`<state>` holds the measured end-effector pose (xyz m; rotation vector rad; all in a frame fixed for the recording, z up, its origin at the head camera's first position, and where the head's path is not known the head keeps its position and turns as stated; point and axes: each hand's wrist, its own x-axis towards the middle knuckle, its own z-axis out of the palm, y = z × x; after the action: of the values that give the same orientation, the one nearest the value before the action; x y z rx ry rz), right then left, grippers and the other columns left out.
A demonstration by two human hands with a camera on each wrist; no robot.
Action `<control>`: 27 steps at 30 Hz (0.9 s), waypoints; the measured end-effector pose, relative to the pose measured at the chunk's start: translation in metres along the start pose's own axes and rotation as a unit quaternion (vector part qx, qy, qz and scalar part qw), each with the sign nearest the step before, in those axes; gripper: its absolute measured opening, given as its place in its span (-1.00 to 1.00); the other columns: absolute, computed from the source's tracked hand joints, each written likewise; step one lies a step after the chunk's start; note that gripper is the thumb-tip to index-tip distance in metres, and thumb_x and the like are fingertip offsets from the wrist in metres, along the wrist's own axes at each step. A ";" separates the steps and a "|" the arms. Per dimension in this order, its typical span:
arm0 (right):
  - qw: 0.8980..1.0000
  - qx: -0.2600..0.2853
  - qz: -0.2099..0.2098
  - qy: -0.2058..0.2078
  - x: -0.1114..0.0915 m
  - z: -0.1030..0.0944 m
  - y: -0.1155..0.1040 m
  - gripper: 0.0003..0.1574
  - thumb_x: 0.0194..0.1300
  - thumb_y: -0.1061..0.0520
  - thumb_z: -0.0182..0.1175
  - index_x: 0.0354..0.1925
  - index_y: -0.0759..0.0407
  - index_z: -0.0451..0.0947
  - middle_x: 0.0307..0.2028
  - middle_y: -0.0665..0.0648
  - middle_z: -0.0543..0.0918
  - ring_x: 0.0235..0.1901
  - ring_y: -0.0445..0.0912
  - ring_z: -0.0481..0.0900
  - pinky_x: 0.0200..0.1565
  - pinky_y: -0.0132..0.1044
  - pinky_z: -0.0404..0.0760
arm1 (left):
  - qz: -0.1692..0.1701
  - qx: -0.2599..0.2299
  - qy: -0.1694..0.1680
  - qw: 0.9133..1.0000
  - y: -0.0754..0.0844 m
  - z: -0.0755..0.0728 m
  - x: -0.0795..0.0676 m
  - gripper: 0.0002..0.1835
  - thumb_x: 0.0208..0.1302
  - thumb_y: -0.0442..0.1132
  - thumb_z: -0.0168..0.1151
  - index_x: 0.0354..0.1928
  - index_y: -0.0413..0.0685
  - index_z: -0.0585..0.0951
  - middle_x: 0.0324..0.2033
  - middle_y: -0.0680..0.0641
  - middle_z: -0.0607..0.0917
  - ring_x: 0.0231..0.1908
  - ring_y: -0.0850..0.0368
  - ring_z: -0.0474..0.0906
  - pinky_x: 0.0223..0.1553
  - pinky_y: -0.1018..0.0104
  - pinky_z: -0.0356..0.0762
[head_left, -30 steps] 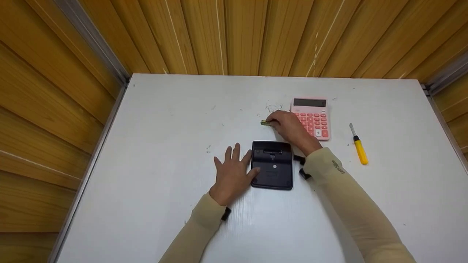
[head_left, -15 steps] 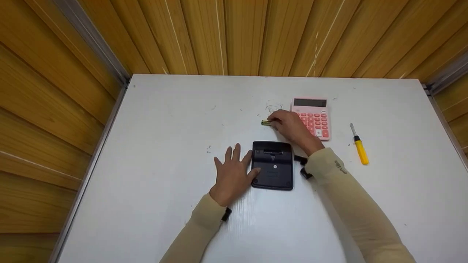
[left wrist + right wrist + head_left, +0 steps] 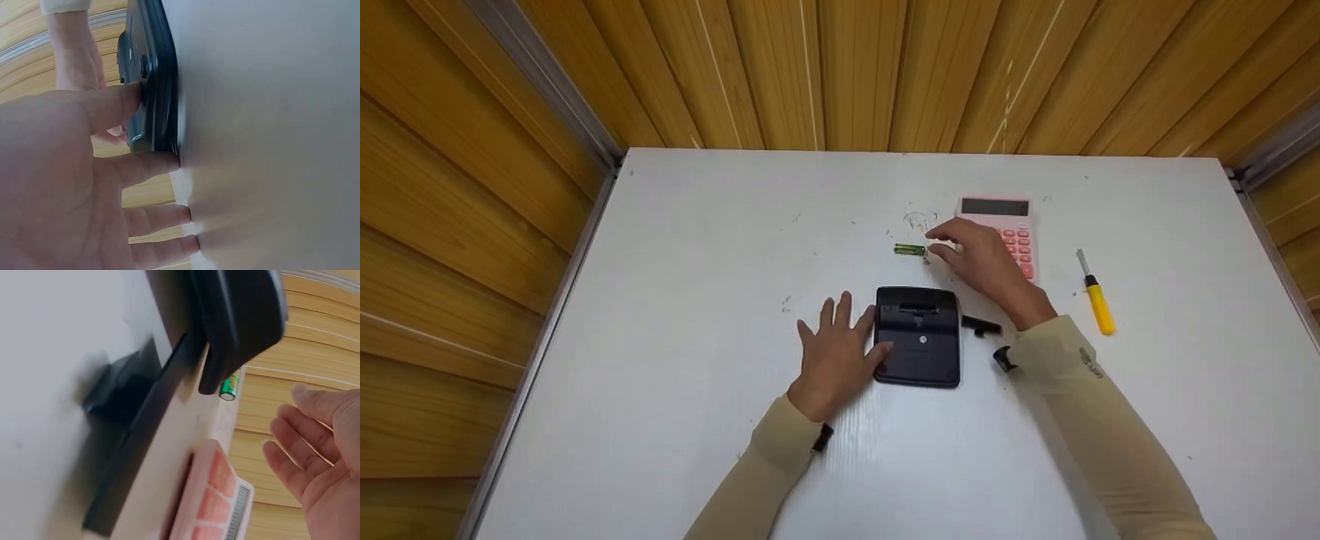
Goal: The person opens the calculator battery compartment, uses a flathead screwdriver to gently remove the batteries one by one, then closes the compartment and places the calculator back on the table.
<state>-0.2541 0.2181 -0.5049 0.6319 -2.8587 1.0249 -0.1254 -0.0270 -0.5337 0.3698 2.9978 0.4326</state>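
Note:
A black calculator (image 3: pixel 917 360) lies face down on the white table, its battery slot uncovered. My left hand (image 3: pixel 836 371) is spread at its left side, thumb on its back and fingertips on the tabletop, as the left wrist view shows. Beyond it lie green batteries (image 3: pixel 909 249), close together; one battery (image 3: pixel 229 386) shows in the right wrist view. My right hand (image 3: pixel 986 259) hovers just right of them, thumb and fingers parted with nothing between. A thin black battery cover (image 3: pixel 982 325) lies at the calculator's right edge.
Behind my right hand, a pink calculator (image 3: pixel 995 206) lies face up, partly covered by that hand. Farther right is a screwdriver (image 3: pixel 1099 305) with a yellow handle. Wood-look panels (image 3: pixel 855 75) stand along the table's far and left edges.
My right hand has let go of the green batteries and drawn back to the right, its fingers parting. The batteries stay on the table. My left hand keeps its place.

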 end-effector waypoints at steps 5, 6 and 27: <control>0.999 -0.016 -0.027 0.011 -0.019 -0.007 -0.004 -0.66 0.42 0.24 0.42 0.13 0.26 0.73 0.04 0.22 0.77 0.06 0.12 0.70 0.15 0.09 0.61 | -0.001 0.000 -0.001 1.000 0.000 -0.001 0.000 -0.29 0.55 0.29 0.13 0.53 0.05 0.50 0.53 -0.33 0.34 0.52 -0.35 0.23 0.25 -0.60 0.26; 0.999 -0.020 -0.027 0.009 -0.023 -0.008 -0.005 -0.66 0.41 0.25 0.43 0.13 0.25 0.73 0.04 0.21 0.76 0.07 0.13 0.70 0.16 0.09 0.61 | 0.000 -0.001 0.003 1.000 0.000 -0.001 -0.001 -0.30 0.54 0.29 0.14 0.52 0.05 0.51 0.53 -0.33 0.35 0.51 -0.35 0.24 0.24 -0.60 0.27; 0.991 -0.085 0.039 -0.097 -0.097 -0.019 -0.001 -0.60 0.37 0.18 0.48 0.12 0.27 0.71 0.05 0.25 0.74 0.10 0.20 0.66 0.18 0.21 0.58 | -0.001 -0.018 -0.001 1.000 0.000 -0.002 -0.002 -0.29 0.54 0.29 0.13 0.53 0.03 0.50 0.54 -0.34 0.33 0.53 -0.37 0.21 0.26 -0.63 0.22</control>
<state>-0.1663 0.2643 -0.5056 0.6440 -3.1177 0.7547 -0.1238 -0.0279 -0.5313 0.3637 2.9844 0.4860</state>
